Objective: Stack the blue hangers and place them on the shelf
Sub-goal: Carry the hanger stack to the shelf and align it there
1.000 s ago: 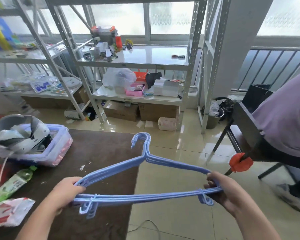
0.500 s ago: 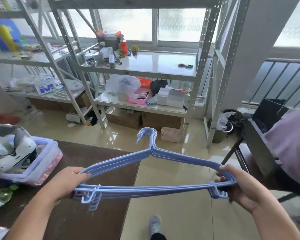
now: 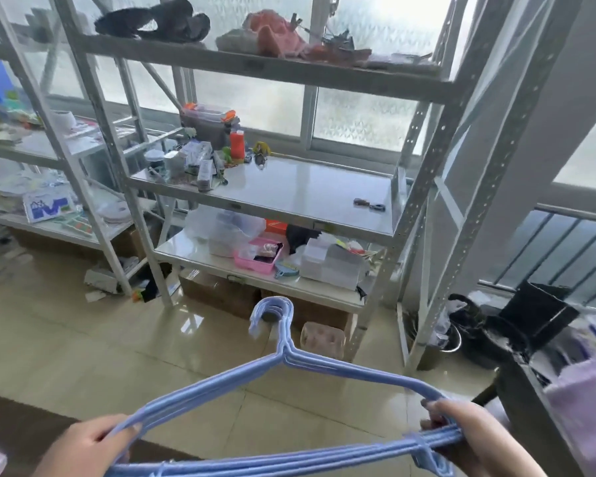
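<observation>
A stack of several blue hangers [image 3: 283, 359] lies flat between my hands, hooks pointing away toward the shelving. My left hand [image 3: 86, 445] grips the stack's left corner and my right hand [image 3: 475, 438] grips its right corner. Ahead stands a grey metal shelf unit [image 3: 289, 191]. Its middle board is mostly bare on the right, with bottles and small items crowded at its left rear. The hangers hang over the floor, well short of the shelf.
The upper board [image 3: 272, 67] holds dark and orange objects. The lower board carries a pink tray [image 3: 258, 256] and white boxes [image 3: 331, 263]. Cardboard boxes sit beneath. A second shelf unit [image 3: 49, 156] stands left, a black bin [image 3: 468, 325] right, a brown table edge [image 3: 21, 411] bottom left.
The view has risen and moved closer to the shelf unit, leaving the table and helmet box behind. The hangers stay held at both corners, carried forward toward the shelf.
</observation>
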The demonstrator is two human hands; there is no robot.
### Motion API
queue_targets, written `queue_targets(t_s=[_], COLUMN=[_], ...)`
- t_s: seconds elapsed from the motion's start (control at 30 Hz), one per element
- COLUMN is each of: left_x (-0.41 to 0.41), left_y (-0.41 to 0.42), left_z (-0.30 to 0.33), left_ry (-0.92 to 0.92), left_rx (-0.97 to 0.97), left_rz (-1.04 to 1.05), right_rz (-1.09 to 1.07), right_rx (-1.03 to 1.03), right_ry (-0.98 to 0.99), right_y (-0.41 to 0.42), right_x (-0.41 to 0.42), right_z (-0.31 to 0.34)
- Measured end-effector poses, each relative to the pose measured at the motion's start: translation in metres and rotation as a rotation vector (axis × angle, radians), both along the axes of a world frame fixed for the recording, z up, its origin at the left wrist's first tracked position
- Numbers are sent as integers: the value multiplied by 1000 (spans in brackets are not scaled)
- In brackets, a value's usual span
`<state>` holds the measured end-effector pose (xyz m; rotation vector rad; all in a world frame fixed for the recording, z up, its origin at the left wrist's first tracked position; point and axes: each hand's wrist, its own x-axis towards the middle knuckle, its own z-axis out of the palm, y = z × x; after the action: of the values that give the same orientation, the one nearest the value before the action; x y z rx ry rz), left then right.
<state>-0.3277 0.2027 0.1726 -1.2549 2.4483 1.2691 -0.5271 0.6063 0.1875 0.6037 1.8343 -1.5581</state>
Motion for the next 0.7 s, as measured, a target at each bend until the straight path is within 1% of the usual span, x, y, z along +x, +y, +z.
queue_targets(t_s=[0.03,0.07,0.1,0.13,0.17,0.2,0.23,0.27,0.3,0.33,0.37,0.4,0.43,0.47,0.53,0.63,0.7], left_x=[-21,-28,-47,-66,-89,-95,-116,-131,-149,-175,-191,-215,-237,-261,-301,-359,-399], left_y=[-6,-11,-23,-49,-61,-64,-54,-53,-47,-39,-50,-52,-58,-66,-74,-87,-101], left_z=[-3,-15,-37,-64,-88,-93,-76,-55,-35,-15,-10,-2,4,2,3,10,15], left_ry=[19,91,159,203,249,298,170,184,117,119,47,67,45,81,100,112,121], left_rx=[9,108,170,12,-112,-45,16,6,-8,-3,28,53,36,25,93,78,38], left_rz=[58,59,155,416,436,357,213,222,168,153,55,45,33,52,77,69,73], right_rz=[42,89,131,156,185,192,191,202,234,278,283,269,258,232,197,291,281], right_rx=[41,96,136,163,166,176,178,181,196,210,212,222,205,182,144,215,218], right_ry=[41,86,121,158,176,173,170,166,168,165,161,159,147,137,146,258,300], right_y=[-2,-4,-6,-10,-15,-18,-22,-26,-31,-37,-40,-43,-46,-48,-54,-73,-87], right_x=[-12,-24,-39,-52,-67,-82,-99,-117,-138,-158,-181,-204,-225,-247,-290,-342,-383], right_z=[2,5,5,5,5,7,7,2,-2,-3,-8,-12,-16,-17,-18,-1,10])
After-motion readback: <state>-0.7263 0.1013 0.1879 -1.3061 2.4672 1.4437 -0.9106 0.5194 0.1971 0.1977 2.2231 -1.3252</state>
